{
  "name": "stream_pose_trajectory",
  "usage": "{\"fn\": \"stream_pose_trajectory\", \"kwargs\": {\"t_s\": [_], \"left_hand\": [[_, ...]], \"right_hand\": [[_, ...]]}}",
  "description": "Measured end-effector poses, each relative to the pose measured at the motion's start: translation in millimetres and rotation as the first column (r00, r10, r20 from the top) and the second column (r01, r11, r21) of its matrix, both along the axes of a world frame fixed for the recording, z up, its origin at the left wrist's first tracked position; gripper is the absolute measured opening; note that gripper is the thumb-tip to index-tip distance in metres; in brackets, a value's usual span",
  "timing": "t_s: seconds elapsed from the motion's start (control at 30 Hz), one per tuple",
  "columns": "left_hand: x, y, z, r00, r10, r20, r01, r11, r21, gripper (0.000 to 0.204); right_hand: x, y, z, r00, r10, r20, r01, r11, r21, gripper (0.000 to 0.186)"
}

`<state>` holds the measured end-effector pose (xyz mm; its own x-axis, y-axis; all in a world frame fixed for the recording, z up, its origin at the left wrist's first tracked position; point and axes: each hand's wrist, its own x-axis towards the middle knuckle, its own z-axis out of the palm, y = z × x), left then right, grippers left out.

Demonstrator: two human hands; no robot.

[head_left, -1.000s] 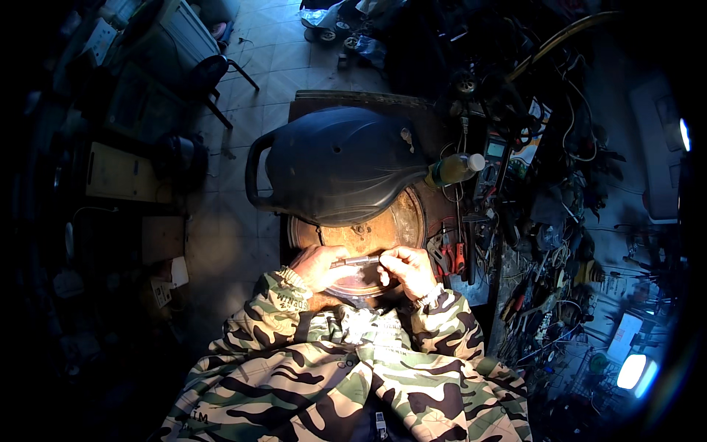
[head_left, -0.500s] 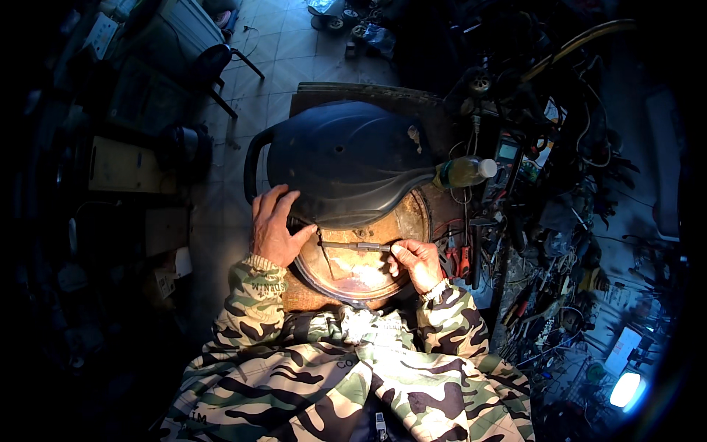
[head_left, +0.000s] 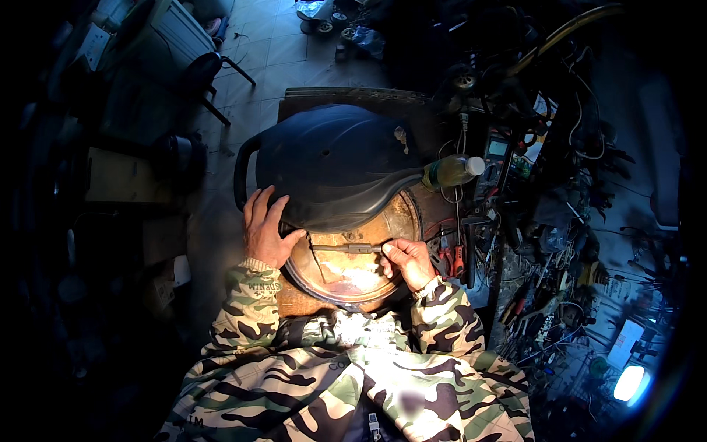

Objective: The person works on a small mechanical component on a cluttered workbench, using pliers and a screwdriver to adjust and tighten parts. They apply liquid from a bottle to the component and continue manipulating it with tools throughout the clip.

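My left hand [head_left: 266, 234] is open, fingers spread, resting at the lower left edge of the large black plastic housing [head_left: 328, 163], which has a handle at its left. My right hand [head_left: 409, 261] pinches one end of a slim dark tool [head_left: 357, 248] with a thicker sleeve along it, held level. Its far end is near my left thumb, where a thin dark strand hangs down; whether they touch I cannot tell. Beneath my hands lies a rusty round metal plate [head_left: 346, 283] with a raised rim.
A bottle [head_left: 449, 171] with a white cap lies beside the housing's right end. Red-handled pliers [head_left: 456, 258] lie right of the plate. A meter [head_left: 496, 149], cables and dense tool clutter [head_left: 552, 280] fill the right. A chair [head_left: 208, 77] stands at the back left.
My left hand has left the slim tool and moved up and left onto the housing, fingers spreading. My right hand still holds the tool, now slightly higher.
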<state>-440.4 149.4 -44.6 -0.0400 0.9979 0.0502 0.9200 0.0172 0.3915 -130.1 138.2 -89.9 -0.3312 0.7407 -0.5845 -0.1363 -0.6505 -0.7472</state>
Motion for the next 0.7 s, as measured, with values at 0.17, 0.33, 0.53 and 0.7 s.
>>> {"fn": "stream_pose_trajectory", "kwargs": {"t_s": [0.17, 0.33, 0.53, 0.7], "left_hand": [[32.0, -27.4, 7.7, 0.935, -0.092, 0.341, 0.059, 0.993, 0.105, 0.039], [56.1, -43.5, 0.1, 0.954, -0.208, 0.215, 0.218, 0.976, -0.021, 0.044], [62.3, -39.8, -6.4, 0.951, -0.09, 0.297, 0.131, 0.984, -0.119, 0.027], [60.2, -39.0, -12.4, 0.925, -0.063, 0.374, 0.109, 0.989, -0.103, 0.023]], "right_hand": [[-0.3, 10.8, 3.7, 0.997, 0.074, -0.01, -0.073, 0.997, 0.02, 0.026], [-2.2, 25.7, 4.0, 0.988, 0.135, -0.076, -0.137, 0.99, -0.025, 0.028], [-12.1, 39.9, 3.1, 0.991, 0.128, -0.039, -0.13, 0.99, -0.051, 0.032], [-22.9, 46.1, 6.2, 0.987, 0.113, 0.115, -0.11, 0.993, -0.035, 0.034]]}}
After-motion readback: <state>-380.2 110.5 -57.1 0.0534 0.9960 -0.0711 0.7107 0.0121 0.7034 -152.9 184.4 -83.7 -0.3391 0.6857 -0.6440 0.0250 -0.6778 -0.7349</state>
